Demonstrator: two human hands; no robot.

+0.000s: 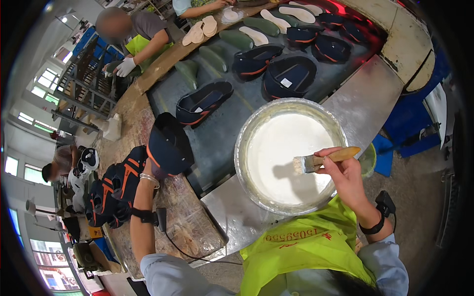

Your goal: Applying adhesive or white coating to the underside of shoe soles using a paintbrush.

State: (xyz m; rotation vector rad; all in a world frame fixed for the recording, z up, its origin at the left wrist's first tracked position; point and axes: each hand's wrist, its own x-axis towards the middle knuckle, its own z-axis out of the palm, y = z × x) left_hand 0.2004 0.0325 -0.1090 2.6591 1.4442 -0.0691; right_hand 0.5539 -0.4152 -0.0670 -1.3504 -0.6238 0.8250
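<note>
While your right hand (345, 170) pinches the brush (323, 159), bristles pointing left over the glue bowl (247, 148), your left hand (160, 165), mostly hidden, grips the upper (168, 143) well left

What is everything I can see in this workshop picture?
Shoe upper: one, navy with orange trim, held up at the left.
Brush: one, wooden handle, over the basin.
Basin: one, metal, full of white paste, centre.
Uppers on belt: about seven, navy, upper centre.
Insoles: several, pale and green, far belt.
Pile of uppers: navy and orange, left bench.
Co-workers: three, far side and left.
Left hand: holds the shoe upper.
Right hand: holds the brush.
</note>
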